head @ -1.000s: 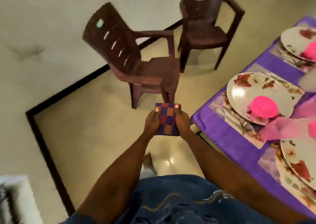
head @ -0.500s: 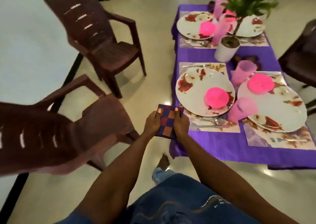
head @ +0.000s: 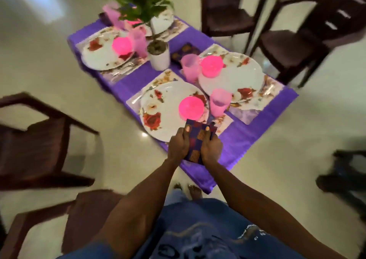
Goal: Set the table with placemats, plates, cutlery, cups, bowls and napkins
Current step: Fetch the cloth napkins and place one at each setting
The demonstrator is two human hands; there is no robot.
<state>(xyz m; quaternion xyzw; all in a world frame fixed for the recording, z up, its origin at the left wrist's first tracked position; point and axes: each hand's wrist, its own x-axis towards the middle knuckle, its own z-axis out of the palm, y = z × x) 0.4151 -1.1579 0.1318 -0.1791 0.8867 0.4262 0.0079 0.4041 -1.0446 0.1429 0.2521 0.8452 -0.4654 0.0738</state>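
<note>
A folded napkin (head: 197, 140), purple with orange checks, is held between my left hand (head: 178, 145) and my right hand (head: 211, 149), thumbs on top. It hovers over the near corner of the purple-clothed table (head: 237, 140), at the edge of the nearest floral plate (head: 164, 110). That plate carries an upturned pink bowl (head: 191, 108), with a pink cup (head: 218, 102) beside it. Another folded napkin (head: 185, 52) lies near the table's middle. Floral placemats (head: 263, 100) lie under the plates.
A potted plant in a white pot (head: 159, 58) stands mid-table. Two further set places show beyond, each with plate, pink bowl and cup. Dark brown plastic chairs stand at left (head: 35, 140), near left (head: 83, 219) and far right (head: 287, 46). My bare feet (head: 188, 189) show on the tiled floor.
My view has swung from the chairs round to the table. My hands, still holding the napkin, now reach over the near corner beside the nearest plate.
</note>
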